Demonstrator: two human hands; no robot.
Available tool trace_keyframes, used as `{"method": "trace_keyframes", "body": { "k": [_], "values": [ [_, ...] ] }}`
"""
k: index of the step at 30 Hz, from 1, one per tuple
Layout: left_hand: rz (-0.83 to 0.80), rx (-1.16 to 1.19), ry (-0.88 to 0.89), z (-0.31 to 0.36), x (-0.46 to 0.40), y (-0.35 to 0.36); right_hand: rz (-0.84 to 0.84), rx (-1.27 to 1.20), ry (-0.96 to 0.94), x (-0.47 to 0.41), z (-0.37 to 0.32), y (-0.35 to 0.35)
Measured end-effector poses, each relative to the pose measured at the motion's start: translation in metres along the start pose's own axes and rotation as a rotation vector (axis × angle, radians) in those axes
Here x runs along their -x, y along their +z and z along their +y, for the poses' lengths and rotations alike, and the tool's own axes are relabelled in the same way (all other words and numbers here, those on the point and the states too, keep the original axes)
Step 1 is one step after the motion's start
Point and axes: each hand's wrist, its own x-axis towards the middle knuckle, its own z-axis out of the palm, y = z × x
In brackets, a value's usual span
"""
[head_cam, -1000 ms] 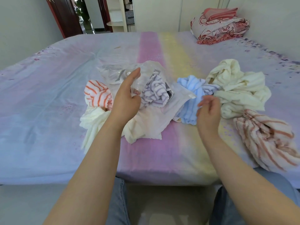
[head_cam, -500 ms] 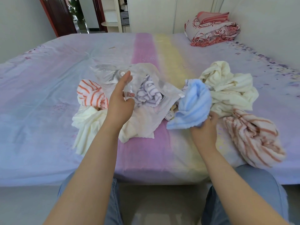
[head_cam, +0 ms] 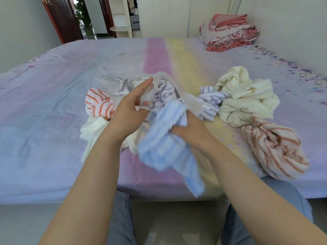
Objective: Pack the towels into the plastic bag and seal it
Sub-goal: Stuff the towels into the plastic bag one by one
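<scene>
Head view: left hand (head_cam: 130, 110) pinches the clear bag (head_cam: 190, 101) mouth mid-bed (head_cam: 44, 103); right hand (head_cam: 190, 134) grips a motion-blurred blue towel (head_cam: 164, 147) just before it. Other towels crowd both sides; bed's near edge lies close below.

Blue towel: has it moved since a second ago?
Yes. The blue towel has left its spot beside the cream towel pile; the right hand now grips it nearer the person, at the plastic bag mouth.
</scene>
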Motion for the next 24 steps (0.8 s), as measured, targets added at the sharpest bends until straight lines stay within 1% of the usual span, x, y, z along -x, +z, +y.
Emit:
{"method": "trace_keyframes", "body": {
  "k": [1,2,3,4,5,6,7,8,9,10,11,14,15,17,18,19,20,22,23,24],
  "values": [
    [-0.005,0.002,0.003,0.000,0.001,-0.002,0.094,-0.035,-0.001,-0.019,0.004,0.009],
    [-0.007,0.008,0.000,0.000,0.003,-0.004,0.148,-0.068,0.044,-0.038,0.008,0.019],
    [-0.010,0.011,-0.003,-0.001,0.004,-0.006,0.157,-0.119,0.134,-0.056,0.015,0.030],
    [-0.015,0.012,-0.002,-0.002,0.005,-0.007,0.126,-0.154,0.232,-0.069,0.020,0.043],
    [-0.022,0.016,0.001,-0.004,0.006,-0.008,0.053,-0.117,0.302,-0.080,0.029,0.055],
    [-0.025,0.022,0.002,-0.006,0.006,-0.010,-0.053,0.010,0.336,-0.082,0.032,0.067],
    [-0.023,0.025,0.002,-0.009,0.007,-0.012,-0.127,0.162,0.325,-0.082,0.035,0.075],
    [-0.020,0.028,0.003,-0.011,0.006,-0.014,-0.155,0.313,0.282,-0.079,0.037,0.081],
    [-0.015,0.034,0.005,-0.014,0.006,-0.019,-0.131,0.414,0.232,-0.075,0.036,0.085],
    [-0.012,0.038,0.013,-0.016,0.005,-0.023,-0.063,0.476,0.189,-0.068,0.033,0.085],
    [-0.018,0.044,0.027,-0.016,0.005,-0.024,0.016,0.487,0.166,-0.063,0.033,0.080],
    [-0.018,0.066,0.048,-0.015,0.004,-0.025,0.221,0.303,0.181,-0.046,0.039,0.065],
    [-0.008,0.070,0.051,-0.015,0.003,-0.025,0.314,0.246,0.130,-0.038,0.039,0.064],
    [0.018,0.073,0.060,-0.015,0.002,-0.023,0.502,0.167,-0.086,-0.020,0.042,0.067],
    [0.024,0.077,0.063,-0.015,0.002,-0.021,0.534,0.189,-0.176,-0.014,0.047,0.070],
    [0.021,0.082,0.063,-0.015,0.002,-0.020,0.487,0.237,-0.212,-0.012,0.052,0.072],
    [0.018,0.085,0.063,-0.015,0.002,-0.019,0.369,0.305,-0.210,-0.015,0.058,0.071],
    [0.012,0.084,0.064,-0.016,0.002,-0.017,0.076,0.493,-0.137,-0.026,0.065,0.070],
    [0.007,0.084,0.065,-0.016,0.003,-0.018,-0.049,0.563,-0.079,-0.032,0.067,0.070],
    [0.001,0.084,0.065,-0.018,0.004,-0.018,-0.140,0.599,-0.022,-0.038,0.070,0.071]
  ]
}}
